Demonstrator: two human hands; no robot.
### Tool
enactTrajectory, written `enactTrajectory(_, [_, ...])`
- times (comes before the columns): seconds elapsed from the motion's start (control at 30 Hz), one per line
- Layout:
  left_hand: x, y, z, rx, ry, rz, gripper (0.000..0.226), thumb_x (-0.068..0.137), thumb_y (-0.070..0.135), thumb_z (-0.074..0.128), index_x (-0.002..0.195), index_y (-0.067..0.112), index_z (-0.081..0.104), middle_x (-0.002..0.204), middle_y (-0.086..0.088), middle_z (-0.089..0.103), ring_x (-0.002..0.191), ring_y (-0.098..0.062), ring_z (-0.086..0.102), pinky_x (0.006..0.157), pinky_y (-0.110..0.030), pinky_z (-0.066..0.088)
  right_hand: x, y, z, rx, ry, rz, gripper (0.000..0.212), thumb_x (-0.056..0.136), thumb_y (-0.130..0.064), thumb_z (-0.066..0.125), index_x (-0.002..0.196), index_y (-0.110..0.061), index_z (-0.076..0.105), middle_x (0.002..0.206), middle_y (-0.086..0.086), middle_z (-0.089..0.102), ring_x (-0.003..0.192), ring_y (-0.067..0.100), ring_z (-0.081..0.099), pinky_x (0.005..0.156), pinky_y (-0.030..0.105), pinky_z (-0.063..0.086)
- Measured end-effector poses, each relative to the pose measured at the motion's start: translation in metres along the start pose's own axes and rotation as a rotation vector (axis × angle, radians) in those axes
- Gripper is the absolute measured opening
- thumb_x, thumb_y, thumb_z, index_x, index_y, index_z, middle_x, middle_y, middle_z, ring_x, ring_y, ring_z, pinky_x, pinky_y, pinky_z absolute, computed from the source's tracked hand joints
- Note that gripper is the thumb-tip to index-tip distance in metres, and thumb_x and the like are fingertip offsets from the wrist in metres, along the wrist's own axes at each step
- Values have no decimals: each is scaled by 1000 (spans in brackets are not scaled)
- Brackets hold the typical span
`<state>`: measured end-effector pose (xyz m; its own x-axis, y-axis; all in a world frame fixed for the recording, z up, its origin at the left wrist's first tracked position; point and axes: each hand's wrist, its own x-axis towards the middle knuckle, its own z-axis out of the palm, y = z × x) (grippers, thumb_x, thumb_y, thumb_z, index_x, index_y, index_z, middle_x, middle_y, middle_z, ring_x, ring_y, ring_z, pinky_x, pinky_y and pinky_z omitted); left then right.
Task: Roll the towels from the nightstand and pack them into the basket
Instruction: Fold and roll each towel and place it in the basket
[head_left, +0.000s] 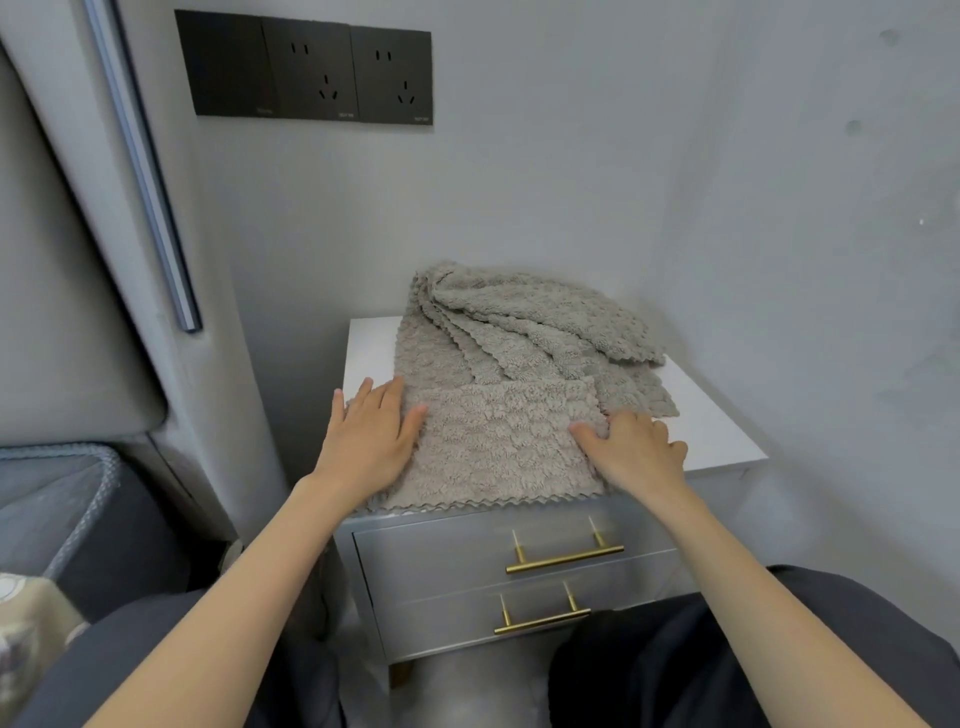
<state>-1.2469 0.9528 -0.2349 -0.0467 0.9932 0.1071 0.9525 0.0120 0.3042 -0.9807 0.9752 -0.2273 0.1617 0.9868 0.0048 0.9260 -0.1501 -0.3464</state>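
Four fingers (382, 397) of the left hand (371, 434) lay straight and close together, flat on the left edge of the towel (498, 441), with the thumb spread onto the cloth. The hand held nothing and only pressed, probably to pin that side so the fold would not slip. The fingers (661, 432) of the right hand (631, 451) were curled at the towel's right edge with the thumb laid on top, so that hand seemed to pinch the edge, likely to square it before rolling.

Both palms faced down with the wrists low, and the bare forearms reached in from the front of the nightstand (727, 436), above its drawers. The towel lay folded to a rectangle at the nightstand's front, its scalloped hem at the front edge. A loose heap (530, 322) of more towels sat at the nightstand's back, touching it. The basket (62, 451) stood well apart to the nightstand's left, its inside mostly hidden.
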Motion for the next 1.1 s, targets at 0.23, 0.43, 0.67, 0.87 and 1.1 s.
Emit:
enactTrajectory(0.23, [17, -14, -11, -69, -9, 34, 55, 94, 53, 38, 134, 15, 47, 109, -9, 49, 115, -30, 38, 102, -40, 31, 2, -6, -17, 307, -13, -153, 18, 87, -16, 55, 77, -20, 39, 67, -4, 47, 66, 19, 46, 56, 31, 31])
enactTrajectory(0.43, [19, -22, -32, -95, -92, 30, 30, 88, 51, 55, 84, 22, 50, 88, -1, 45, 102, -28, 44, 86, -35, 37, -7, -33, -39, 272, 418, -415, 15, 88, -4, 51, 91, -17, 44, 81, 0, 57, 80, 24, 51, 62, 34, 33])
enactTrajectory(0.67, [-5, -21, -58, -530, -278, -115, 27, 82, 38, 69, 83, 11, 65, 77, 1, 67, 64, -3, 61, 60, -18, 46, 24, -94, -49, 391, 422, -616, 28, 93, -2, 49, 115, -18, 49, 108, 0, 66, 90, 17, 64, 72, 37, 52])
enactTrajectory(0.87, [-15, -14, -51, -935, -415, -310, 21, 86, 24, 65, 103, 13, 64, 95, -1, 74, 86, -16, 71, 74, -29, 58, 55, -136, -27, 696, 216, -590, 23, 94, -1, 47, 110, -18, 47, 116, 2, 60, 82, 12, 65, 76, 35, 54])
enactTrajectory(1.1, [-13, -16, -40, -1121, -405, -435, 34, 86, 28, 67, 113, 10, 57, 102, -5, 73, 91, -20, 71, 73, -32, 59, 69, -171, -1, 717, -12, -810, 46, 92, 10, 39, 132, -13, 44, 134, 2, 51, 123, 7, 46, 101, 16, 40])
